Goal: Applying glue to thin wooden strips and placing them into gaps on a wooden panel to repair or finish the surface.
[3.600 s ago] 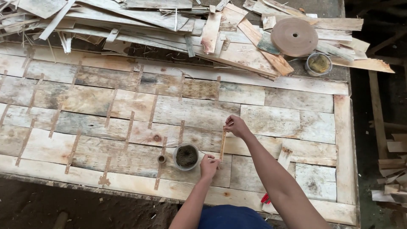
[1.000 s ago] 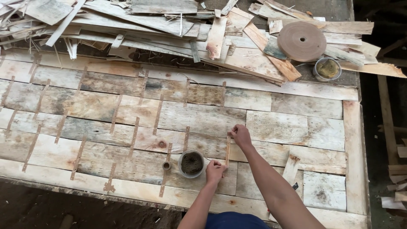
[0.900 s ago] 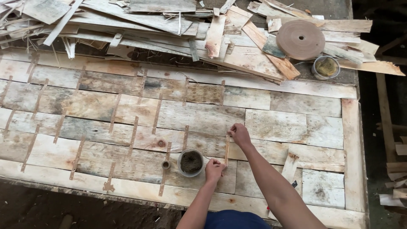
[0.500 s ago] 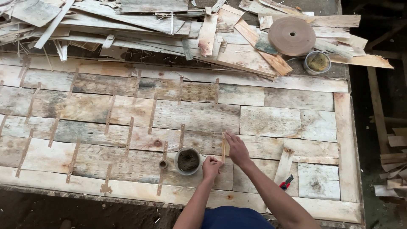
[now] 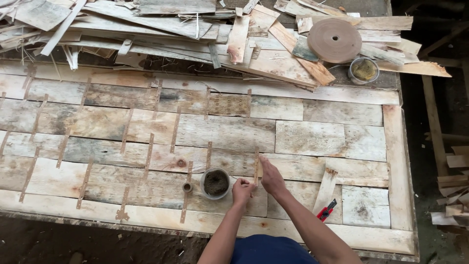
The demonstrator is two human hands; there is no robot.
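Two hands press a thin strip on the boards.
The strip points away from the person, just right of the cup of brown paste. Left hand pinches its near end; right hand lies flat on it.

Two bare forearms, no sleeves reaching wrists. Left hand and right hand bare: no gloves, rings, watch or wristband visible. Dark blue garment over lap, directly below forearms at lower frame edge.
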